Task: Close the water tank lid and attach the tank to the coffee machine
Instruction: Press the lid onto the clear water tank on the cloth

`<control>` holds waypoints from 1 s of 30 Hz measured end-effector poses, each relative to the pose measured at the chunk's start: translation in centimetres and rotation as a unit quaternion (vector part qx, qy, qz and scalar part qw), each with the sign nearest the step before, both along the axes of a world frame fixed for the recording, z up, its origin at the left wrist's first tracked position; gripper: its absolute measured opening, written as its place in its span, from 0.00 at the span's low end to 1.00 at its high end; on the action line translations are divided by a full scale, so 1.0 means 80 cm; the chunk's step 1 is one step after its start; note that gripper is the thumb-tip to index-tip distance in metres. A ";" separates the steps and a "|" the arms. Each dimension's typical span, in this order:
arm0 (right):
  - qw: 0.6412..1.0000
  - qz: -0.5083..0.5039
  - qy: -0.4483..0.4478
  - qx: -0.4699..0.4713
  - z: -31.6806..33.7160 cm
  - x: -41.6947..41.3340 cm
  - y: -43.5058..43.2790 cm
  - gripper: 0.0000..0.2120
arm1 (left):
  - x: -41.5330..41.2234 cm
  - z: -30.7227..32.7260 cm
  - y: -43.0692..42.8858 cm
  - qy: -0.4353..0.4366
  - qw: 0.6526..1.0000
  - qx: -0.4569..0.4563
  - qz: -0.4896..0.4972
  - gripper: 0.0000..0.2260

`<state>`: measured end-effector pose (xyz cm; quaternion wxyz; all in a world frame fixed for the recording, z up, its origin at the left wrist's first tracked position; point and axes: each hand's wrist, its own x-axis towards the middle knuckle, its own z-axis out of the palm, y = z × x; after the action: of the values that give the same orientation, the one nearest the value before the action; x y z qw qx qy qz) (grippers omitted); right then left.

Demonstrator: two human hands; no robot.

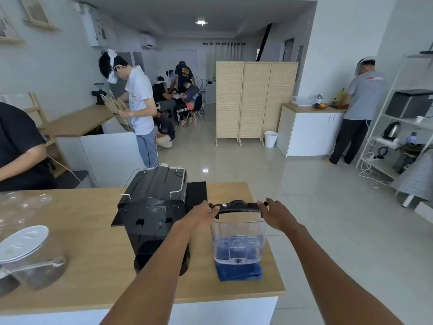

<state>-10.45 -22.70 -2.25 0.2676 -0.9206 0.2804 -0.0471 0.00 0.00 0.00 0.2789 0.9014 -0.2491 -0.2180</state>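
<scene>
A clear plastic water tank (239, 242) stands on a folded blue cloth (240, 273) at the right end of the wooden counter. Its black lid (237, 205) lies flat across the tank's top. My left hand (202, 213) grips the lid's left end and my right hand (275, 213) grips its right end. The black coffee machine (154, 214) stands just left of the tank, its back towards me, apart from the tank by a small gap.
A glass jar with a white lid (23, 245) and clear glass containers (25, 202) sit at the counter's left. The wooden counter (93, 266) ends just right of the tank. Several people work at other counters behind; a person in black stands at far left.
</scene>
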 end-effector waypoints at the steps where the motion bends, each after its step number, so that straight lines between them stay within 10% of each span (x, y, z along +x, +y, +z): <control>1: 1.000 -0.006 -0.007 -0.001 0.001 0.000 -0.002 0.26 | 0.001 -0.001 -0.003 0.000 1.000 0.001 0.007 0.28; 22: 0.934 -0.141 -0.250 0.215 -0.031 -0.008 -0.013 0.09 | 0.027 -0.057 -0.033 -0.033 0.914 -0.264 0.307 0.06; 30: 0.875 -0.107 -0.304 0.361 -0.045 -0.028 -0.017 0.13 | 0.024 -0.069 -0.012 -0.020 0.911 -0.346 0.223 0.14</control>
<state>-12.67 -24.04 -5.81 0.6468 -0.6645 0.2795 -0.2488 1.94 -0.92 -5.51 0.6094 0.7849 -0.1068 -0.0328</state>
